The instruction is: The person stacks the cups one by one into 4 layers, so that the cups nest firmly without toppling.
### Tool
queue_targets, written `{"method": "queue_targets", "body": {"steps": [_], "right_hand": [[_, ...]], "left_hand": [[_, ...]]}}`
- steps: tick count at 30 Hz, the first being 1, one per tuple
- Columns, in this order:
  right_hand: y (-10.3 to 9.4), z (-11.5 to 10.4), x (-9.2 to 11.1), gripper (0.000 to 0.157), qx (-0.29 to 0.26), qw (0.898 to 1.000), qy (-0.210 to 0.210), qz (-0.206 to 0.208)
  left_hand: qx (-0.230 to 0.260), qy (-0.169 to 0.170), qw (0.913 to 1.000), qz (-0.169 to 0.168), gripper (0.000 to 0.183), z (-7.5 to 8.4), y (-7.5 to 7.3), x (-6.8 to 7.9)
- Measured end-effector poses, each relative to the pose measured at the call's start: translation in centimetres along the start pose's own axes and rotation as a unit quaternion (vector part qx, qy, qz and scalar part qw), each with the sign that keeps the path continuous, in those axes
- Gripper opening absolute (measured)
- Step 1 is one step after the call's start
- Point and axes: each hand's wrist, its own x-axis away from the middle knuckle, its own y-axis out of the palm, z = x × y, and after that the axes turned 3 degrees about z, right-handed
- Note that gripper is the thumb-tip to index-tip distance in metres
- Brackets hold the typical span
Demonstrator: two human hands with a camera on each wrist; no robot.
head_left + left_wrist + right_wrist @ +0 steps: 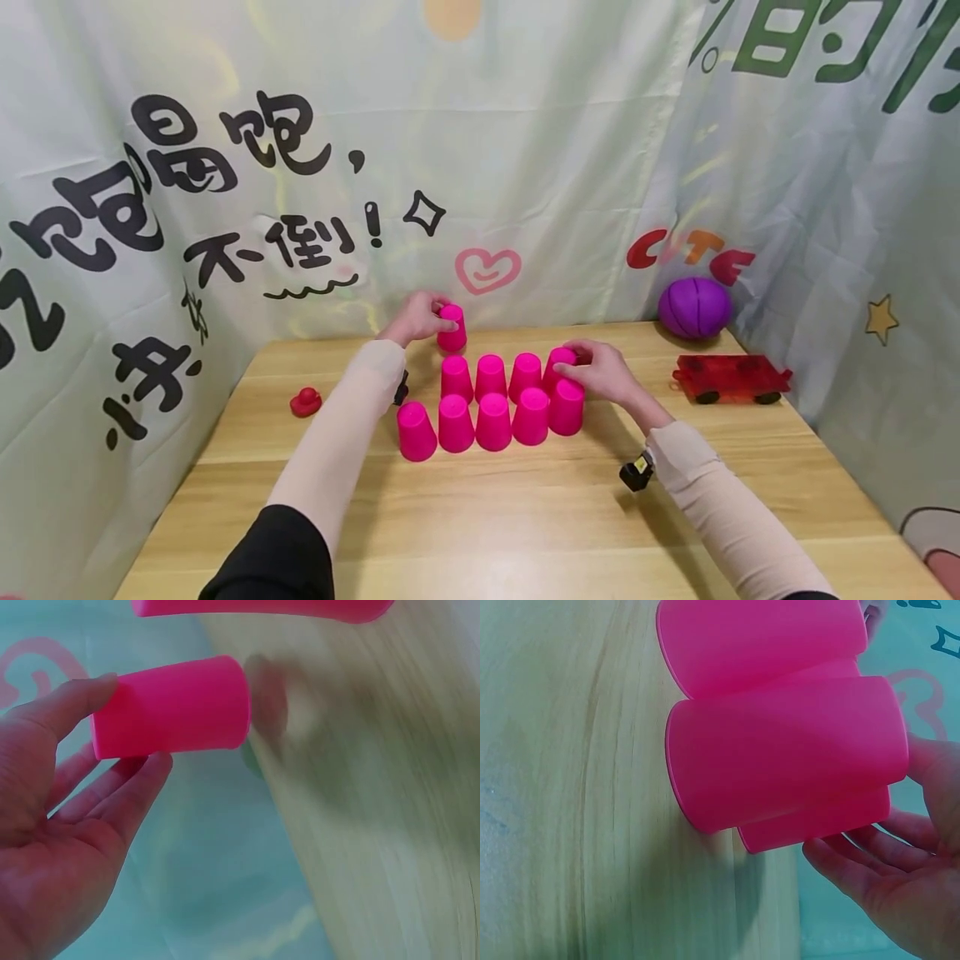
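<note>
My left hand point(415, 318) pinches a pink plastic cup point(452, 333) near the table's back edge. That cup is upside down, and in the left wrist view its rim looks slightly off the wood. My right hand point(606, 372) holds another pink cup point(557, 373) at the right end of the back row, thumb on the near side. Several more upside-down cups stand in two rows between the hands: a back row point(491, 379) and a front row point(493, 423). In the right wrist view, a front-row cup point(787, 754) partly hides the held one point(817, 821).
On the wooden table point(480, 533), a small red rubber duck-like toy point(306, 402) lies left of the left forearm. A purple ball point(695, 308) sits in the back right corner, with a red translucent wheeled toy point(731, 379) in front of it. Printed curtains point(555, 183) enclose the table.
</note>
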Motion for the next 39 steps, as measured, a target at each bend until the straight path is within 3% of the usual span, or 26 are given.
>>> {"method": "queue_targets", "body": {"steps": [6, 18, 24, 31, 39], "right_hand": [[0.0, 0.0, 0.0, 0.048, 0.007, 1.0, 0.003, 0.0], [-0.9, -1.2, -0.8, 0.053, -0.012, 1.0, 0.023, 0.009], [-1.2, -2.1, -1.4, 0.052, 0.002, 1.0, 0.016, 0.013], [-1.2, -4.2, -3.3, 0.049, -0.015, 1.0, -0.003, 0.005], [0.3, -6.3, -6.0, 0.044, -0.016, 0.999, -0.031, -0.012]], "left_hand": [[-0.015, 0.006, 0.9989, -0.043, 0.048, -0.4, 0.5, -0.3], [-0.02, 0.0, 0.9977, -0.065, 0.046, -0.5, 0.6, -0.4], [-0.03, 0.006, 0.9966, -0.076, 0.062, -0.5, 0.2, -0.3], [-0.026, 0.032, 0.9981, -0.045, 0.072, -1.0, -2.2, 1.5], [0.021, 0.05, 0.9985, -0.007, 0.064, -1.8, -3.8, 5.3]]}}
